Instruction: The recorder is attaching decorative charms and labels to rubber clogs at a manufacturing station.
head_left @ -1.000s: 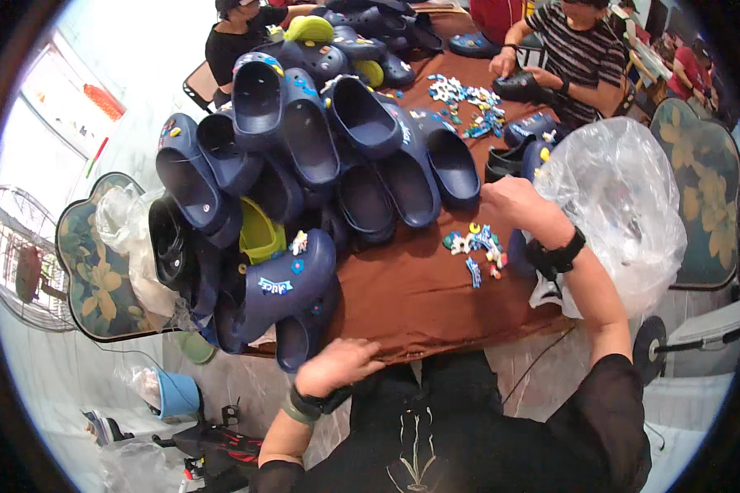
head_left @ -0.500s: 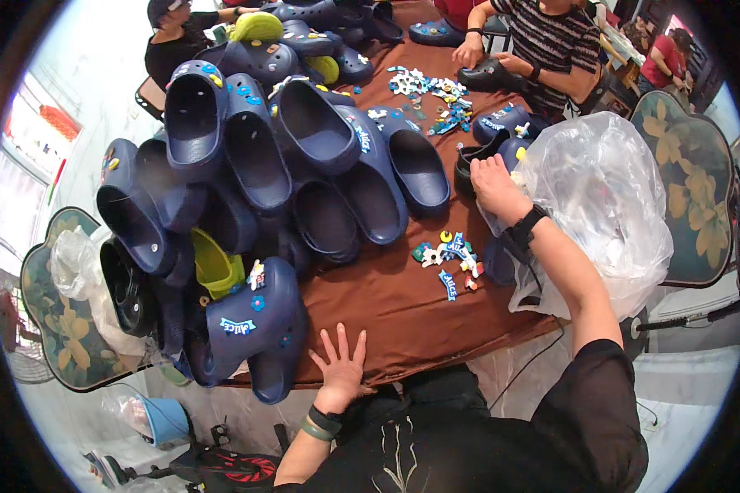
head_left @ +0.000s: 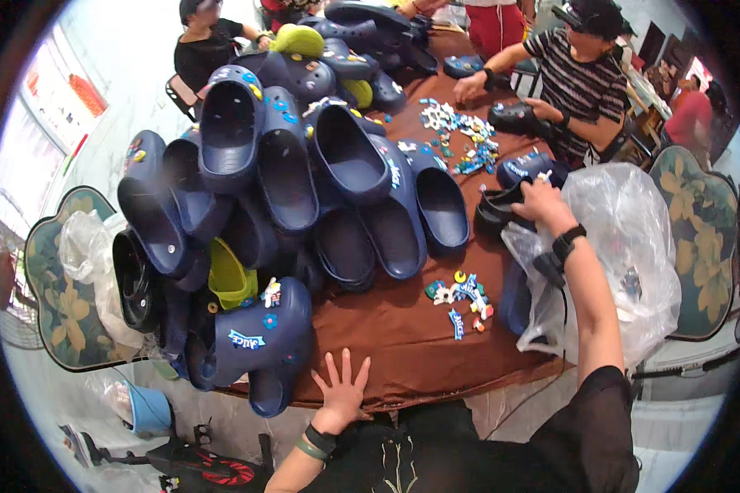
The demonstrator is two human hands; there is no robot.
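Nearest: left hand (head_left: 341, 397) lies palm down on the near edge of the brown table cover (head_left: 370, 333), fingers spread wide, nothing in it. Dark bands circle the wrist.

Left of it, a navy clog with charms (head_left: 284, 316) sits at the table edge, its upper bearing a blue banner charm, a flower and a small figure. Bare cover lies between this clog and a small group of loose charms (head_left: 473, 296) toward the right. Right of the charms, another navy clog (head_left: 514, 300) lies partly behind a clear plastic bag (head_left: 625, 246).

Right hand (head_left: 544, 205) is at the black clog (head_left: 492, 216), fingers bent and close together over its near right side; cannot tell whether they grip it. The black clog rests on the cover, just beside the bag. A decorated navy clog (head_left: 522, 168) lies just beyond.

Left of centre, a tall heap of navy clogs (head_left: 288, 193) contains a lime-green clog (head_left: 232, 275) on its near side.

Farther: a larger scatter of charms (head_left: 469, 140). Beside it, a co-worker in a striped top (head_left: 580, 78) holds a dark clog (head_left: 510, 119) in one hand, the other hand reaching above the table.
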